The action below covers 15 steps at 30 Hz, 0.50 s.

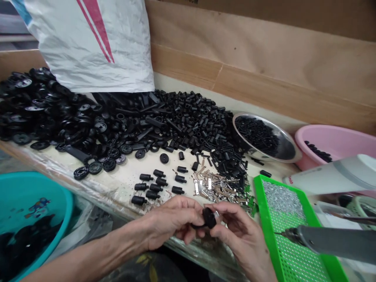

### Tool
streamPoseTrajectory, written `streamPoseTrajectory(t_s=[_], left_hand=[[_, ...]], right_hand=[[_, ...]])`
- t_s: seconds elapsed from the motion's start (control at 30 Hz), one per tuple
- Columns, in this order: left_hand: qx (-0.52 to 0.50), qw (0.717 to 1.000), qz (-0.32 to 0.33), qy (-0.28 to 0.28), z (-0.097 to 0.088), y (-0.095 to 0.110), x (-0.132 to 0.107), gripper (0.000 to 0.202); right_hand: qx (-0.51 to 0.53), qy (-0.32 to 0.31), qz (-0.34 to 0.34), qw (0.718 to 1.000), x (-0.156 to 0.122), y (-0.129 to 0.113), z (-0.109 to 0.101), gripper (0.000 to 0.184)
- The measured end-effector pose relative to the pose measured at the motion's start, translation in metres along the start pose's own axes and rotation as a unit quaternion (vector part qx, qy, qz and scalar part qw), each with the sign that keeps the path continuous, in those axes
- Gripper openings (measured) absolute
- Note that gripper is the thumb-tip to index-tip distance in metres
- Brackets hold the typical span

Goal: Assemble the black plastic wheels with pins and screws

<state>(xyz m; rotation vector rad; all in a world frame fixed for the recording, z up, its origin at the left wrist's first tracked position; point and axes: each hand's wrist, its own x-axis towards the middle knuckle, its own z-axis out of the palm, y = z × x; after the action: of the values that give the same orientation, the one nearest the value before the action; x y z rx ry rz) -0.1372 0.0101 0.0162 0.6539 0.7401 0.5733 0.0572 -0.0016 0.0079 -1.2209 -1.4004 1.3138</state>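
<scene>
The left hand (173, 221) and right hand (237, 231) hold a black plastic part (209, 217) at lower center of the frame, just off the desk (117, 192) edge. The fingers (226, 209) of both hands curl closed around it. Metal clips (217, 188) lie on the desk just above the hands. A green tray (266, 203) stands at lower right, beneath an electric screwdriver (329, 243). Black plastic parts (188, 121) cover the desk toward upper left.

Bright, soft light, warped edges
</scene>
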Motion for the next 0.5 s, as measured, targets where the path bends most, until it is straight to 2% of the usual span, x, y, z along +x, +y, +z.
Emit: streamPoseTrajectory(t_s=[0.1, 0.2, 0.33, 0.4, 0.47, 0.5], left_hand=[[-0.012, 0.999, 0.013, -0.049, -0.003, 0.000, -0.001, 0.020], [-0.060, 0.994, 0.028, -0.083, -0.007, -0.003, -0.001, 0.023], [-0.123, 0.983, -0.007, -0.138, -0.011, -0.011, 0.003, 0.031], [-0.146, 0.974, -0.028, -0.170, -0.010, -0.014, 0.005, 0.040], [-0.147, 0.972, -0.030, -0.179, -0.008, -0.015, 0.004, 0.041], [-0.137, 0.977, -0.015, -0.163, -0.006, -0.015, 0.003, 0.038]], right_hand=[[-0.010, -0.005, -0.006, 1.000, 0.001, 0.000, -0.002, 0.034], [-0.019, -0.034, -0.035, 0.999, 0.002, -0.002, -0.007, 0.030], [-0.009, -0.096, -0.068, 0.993, 0.005, -0.006, -0.011, 0.022], [-0.006, -0.104, -0.076, 0.992, 0.007, -0.006, -0.012, 0.022], [-0.015, -0.095, -0.091, 0.991, 0.008, -0.006, -0.012, 0.025], [-0.027, -0.091, -0.097, 0.991, 0.008, -0.006, -0.012, 0.026]])
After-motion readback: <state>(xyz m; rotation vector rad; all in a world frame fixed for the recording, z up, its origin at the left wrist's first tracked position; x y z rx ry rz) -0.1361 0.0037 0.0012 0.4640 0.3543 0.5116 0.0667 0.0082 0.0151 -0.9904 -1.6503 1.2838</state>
